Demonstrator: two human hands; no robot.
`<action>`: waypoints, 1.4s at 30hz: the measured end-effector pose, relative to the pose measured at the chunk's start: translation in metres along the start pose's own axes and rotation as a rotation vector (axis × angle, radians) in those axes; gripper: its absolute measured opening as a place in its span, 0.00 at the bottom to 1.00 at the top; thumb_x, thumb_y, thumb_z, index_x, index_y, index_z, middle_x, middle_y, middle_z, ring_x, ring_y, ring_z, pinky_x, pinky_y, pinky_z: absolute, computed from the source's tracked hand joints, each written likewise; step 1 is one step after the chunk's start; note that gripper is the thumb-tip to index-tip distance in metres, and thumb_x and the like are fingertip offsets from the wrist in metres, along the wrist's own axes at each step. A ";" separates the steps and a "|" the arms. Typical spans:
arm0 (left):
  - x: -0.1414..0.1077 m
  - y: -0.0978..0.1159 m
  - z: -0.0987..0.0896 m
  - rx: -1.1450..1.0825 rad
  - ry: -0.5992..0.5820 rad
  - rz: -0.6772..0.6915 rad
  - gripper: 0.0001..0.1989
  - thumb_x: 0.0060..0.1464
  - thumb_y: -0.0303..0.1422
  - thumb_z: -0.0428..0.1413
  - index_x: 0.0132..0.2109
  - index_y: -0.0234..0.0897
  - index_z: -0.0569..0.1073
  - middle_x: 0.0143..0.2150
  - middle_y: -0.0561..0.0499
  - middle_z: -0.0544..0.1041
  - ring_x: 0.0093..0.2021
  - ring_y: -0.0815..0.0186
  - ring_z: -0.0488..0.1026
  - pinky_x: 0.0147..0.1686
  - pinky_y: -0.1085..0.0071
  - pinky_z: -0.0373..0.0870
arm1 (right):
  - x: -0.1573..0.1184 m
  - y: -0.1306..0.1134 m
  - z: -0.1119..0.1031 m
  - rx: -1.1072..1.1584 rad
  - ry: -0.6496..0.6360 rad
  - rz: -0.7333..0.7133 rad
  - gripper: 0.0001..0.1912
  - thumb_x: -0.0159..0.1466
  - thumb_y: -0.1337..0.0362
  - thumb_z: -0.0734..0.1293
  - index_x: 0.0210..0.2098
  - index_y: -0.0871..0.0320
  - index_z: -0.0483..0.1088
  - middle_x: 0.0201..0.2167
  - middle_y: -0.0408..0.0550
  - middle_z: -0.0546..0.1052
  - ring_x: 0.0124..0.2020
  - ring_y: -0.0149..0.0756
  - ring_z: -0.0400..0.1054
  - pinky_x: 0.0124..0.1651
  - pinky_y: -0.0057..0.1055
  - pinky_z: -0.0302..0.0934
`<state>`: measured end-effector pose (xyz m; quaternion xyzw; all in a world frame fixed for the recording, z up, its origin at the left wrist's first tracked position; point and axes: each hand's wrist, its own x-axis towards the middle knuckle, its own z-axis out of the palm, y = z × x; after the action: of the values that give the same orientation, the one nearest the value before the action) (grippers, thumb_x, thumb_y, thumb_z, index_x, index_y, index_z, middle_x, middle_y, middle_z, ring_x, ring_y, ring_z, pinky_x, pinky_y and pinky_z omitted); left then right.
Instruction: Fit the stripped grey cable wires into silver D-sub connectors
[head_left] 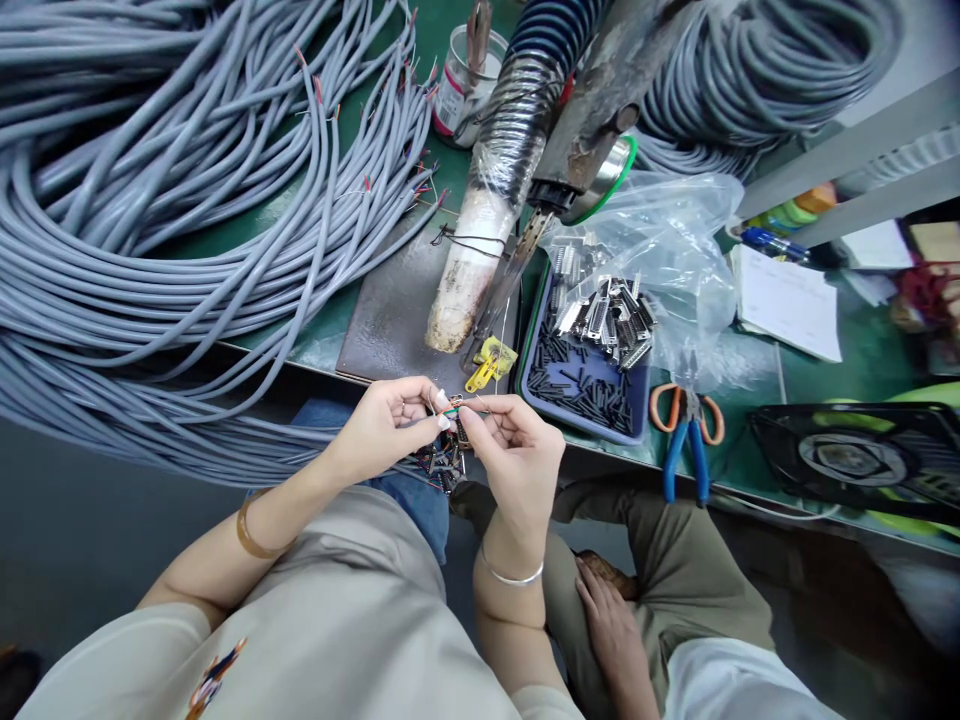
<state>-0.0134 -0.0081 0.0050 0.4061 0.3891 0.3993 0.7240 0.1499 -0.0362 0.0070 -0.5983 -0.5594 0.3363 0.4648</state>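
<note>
My left hand (pixel 394 425) is closed, its thumb and fingertips pinching thin coloured wires near the table's front edge. Fingertips of my right hand (pixel 514 440) pinch the same wires from the other side, close to my left fingertips. White coverings show on my left fingertips. Just below both hands hangs a cluster of dark connectors (pixel 444 465) on grey cables that run off to the left. Behind the hands, a yellow clip (pixel 487 366) lies on a dark plate (pixel 390 320).
Grey cables (pixel 150 260) cover the left. A duct hose (pixel 480 230) and metal arm hang over the plate. To the right are a blue tray (pixel 637 425) of connectors and black tubes, pliers (pixel 686 430), paper (pixel 787 300) and a fan (pixel 855 455). A person's hand (pixel 611 620) rests at lower right.
</note>
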 end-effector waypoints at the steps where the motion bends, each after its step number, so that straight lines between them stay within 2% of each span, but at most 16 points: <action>1: 0.000 -0.001 -0.001 0.008 0.000 0.002 0.08 0.46 0.30 0.65 0.32 0.34 0.73 0.20 0.60 0.66 0.19 0.78 0.59 0.20 0.80 0.56 | 0.001 -0.001 0.000 0.013 -0.007 0.016 0.06 0.61 0.62 0.73 0.32 0.58 0.78 0.16 0.34 0.63 0.17 0.21 0.51 0.20 0.22 0.45; 6: 0.000 -0.003 -0.001 0.030 0.011 -0.009 0.08 0.46 0.31 0.64 0.32 0.34 0.73 0.18 0.61 0.65 0.19 0.78 0.58 0.21 0.80 0.56 | 0.001 -0.001 -0.001 -0.022 -0.037 0.034 0.08 0.62 0.60 0.72 0.36 0.59 0.79 0.16 0.34 0.63 0.16 0.22 0.52 0.20 0.23 0.46; 9: 0.001 0.000 0.001 0.034 0.022 0.000 0.08 0.45 0.31 0.64 0.30 0.34 0.72 0.19 0.61 0.65 0.19 0.78 0.57 0.20 0.80 0.55 | -0.002 0.000 0.000 -0.122 -0.040 -0.079 0.07 0.65 0.62 0.71 0.34 0.58 0.79 0.17 0.34 0.64 0.16 0.22 0.51 0.20 0.23 0.46; 11: 0.001 0.001 0.002 0.007 0.032 0.016 0.08 0.45 0.30 0.64 0.31 0.34 0.72 0.19 0.61 0.65 0.19 0.78 0.59 0.20 0.80 0.56 | -0.004 0.001 0.001 -0.228 -0.015 -0.245 0.06 0.68 0.64 0.70 0.34 0.56 0.78 0.19 0.35 0.68 0.17 0.22 0.55 0.21 0.24 0.50; 15: 0.001 0.001 -0.002 -0.078 -0.002 -0.009 0.09 0.44 0.29 0.66 0.32 0.34 0.73 0.22 0.58 0.71 0.20 0.77 0.62 0.22 0.80 0.60 | -0.008 0.003 0.000 -0.479 -0.013 -0.725 0.05 0.67 0.71 0.70 0.40 0.55 0.76 0.20 0.36 0.73 0.18 0.24 0.62 0.26 0.27 0.56; 17: 0.002 -0.001 -0.006 -0.103 -0.015 -0.025 0.10 0.43 0.29 0.67 0.32 0.34 0.73 0.26 0.54 0.75 0.21 0.77 0.63 0.22 0.80 0.60 | -0.011 0.003 -0.003 -0.489 -0.032 -0.848 0.06 0.66 0.71 0.70 0.42 0.54 0.75 0.18 0.35 0.71 0.18 0.25 0.61 0.25 0.28 0.55; 20: 0.005 -0.004 -0.014 -0.168 -0.023 -0.028 0.11 0.43 0.29 0.67 0.30 0.34 0.72 0.30 0.50 0.80 0.20 0.77 0.63 0.21 0.78 0.59 | -0.016 0.001 -0.008 -0.267 0.054 -0.821 0.04 0.70 0.62 0.66 0.43 0.51 0.74 0.17 0.35 0.67 0.14 0.27 0.58 0.21 0.30 0.54; 22: 0.007 -0.005 -0.019 -0.227 -0.069 -0.039 0.11 0.42 0.29 0.67 0.29 0.34 0.71 0.30 0.47 0.81 0.19 0.77 0.62 0.20 0.76 0.57 | -0.017 -0.001 -0.008 -0.085 0.249 -0.728 0.08 0.72 0.60 0.64 0.47 0.48 0.74 0.16 0.34 0.66 0.12 0.28 0.56 0.18 0.31 0.52; 24: 0.008 -0.005 -0.023 -0.290 -0.112 -0.053 0.09 0.42 0.29 0.66 0.29 0.34 0.72 0.30 0.46 0.81 0.18 0.76 0.62 0.20 0.75 0.55 | -0.017 -0.002 -0.007 0.022 0.440 -0.620 0.12 0.72 0.63 0.64 0.53 0.46 0.72 0.19 0.34 0.70 0.12 0.27 0.59 0.16 0.29 0.52; 26: 0.008 -0.003 -0.026 -0.345 -0.131 -0.066 0.08 0.41 0.27 0.66 0.28 0.33 0.73 0.29 0.47 0.81 0.18 0.76 0.63 0.20 0.75 0.54 | -0.017 0.000 -0.004 0.040 0.515 -0.540 0.17 0.70 0.68 0.66 0.57 0.46 0.70 0.27 0.37 0.79 0.15 0.28 0.67 0.17 0.27 0.57; 29: 0.007 -0.001 -0.028 -0.413 -0.148 -0.078 0.08 0.39 0.27 0.65 0.28 0.33 0.73 0.28 0.49 0.80 0.18 0.76 0.64 0.19 0.76 0.53 | -0.018 0.010 0.001 -0.007 0.430 -0.522 0.15 0.68 0.73 0.68 0.51 0.51 0.72 0.38 0.42 0.85 0.24 0.31 0.78 0.24 0.28 0.71; 32: 0.007 -0.001 -0.030 -0.467 -0.166 -0.083 0.08 0.39 0.27 0.65 0.28 0.32 0.73 0.28 0.48 0.80 0.18 0.75 0.64 0.19 0.76 0.53 | -0.019 0.018 0.005 -0.074 0.326 -0.594 0.13 0.64 0.75 0.72 0.45 0.54 0.73 0.38 0.44 0.85 0.34 0.36 0.82 0.35 0.33 0.79; 34: 0.007 -0.001 -0.031 -0.488 -0.180 -0.089 0.07 0.40 0.27 0.64 0.28 0.31 0.73 0.29 0.47 0.80 0.18 0.75 0.65 0.20 0.76 0.53 | -0.018 0.019 0.008 -0.129 0.248 -0.633 0.14 0.63 0.76 0.73 0.44 0.54 0.73 0.37 0.45 0.85 0.41 0.39 0.83 0.40 0.35 0.80; 37: 0.006 -0.001 -0.033 -0.500 -0.199 -0.089 0.08 0.41 0.29 0.65 0.28 0.31 0.74 0.29 0.46 0.80 0.19 0.75 0.65 0.20 0.76 0.55 | -0.016 0.017 0.012 -0.188 0.177 -0.654 0.13 0.63 0.76 0.73 0.43 0.54 0.73 0.39 0.46 0.86 0.43 0.37 0.83 0.43 0.33 0.79; 40: 0.006 -0.002 -0.032 -0.486 -0.197 -0.091 0.11 0.42 0.32 0.67 0.28 0.32 0.73 0.29 0.47 0.80 0.19 0.75 0.66 0.20 0.76 0.56 | -0.014 0.016 0.016 -0.212 0.189 -0.651 0.12 0.64 0.75 0.72 0.42 0.53 0.73 0.42 0.47 0.86 0.42 0.35 0.82 0.44 0.31 0.79; 42: 0.005 -0.003 -0.030 -0.440 -0.154 -0.081 0.13 0.43 0.32 0.69 0.29 0.32 0.73 0.29 0.48 0.79 0.19 0.77 0.65 0.19 0.77 0.57 | -0.014 0.017 0.017 -0.223 0.218 -0.639 0.12 0.64 0.75 0.73 0.42 0.53 0.73 0.42 0.46 0.86 0.42 0.35 0.82 0.44 0.31 0.78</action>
<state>-0.0369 0.0037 -0.0101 0.2515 0.2524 0.4130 0.8381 0.1383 -0.0455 -0.0168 -0.4724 -0.6988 0.0448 0.5353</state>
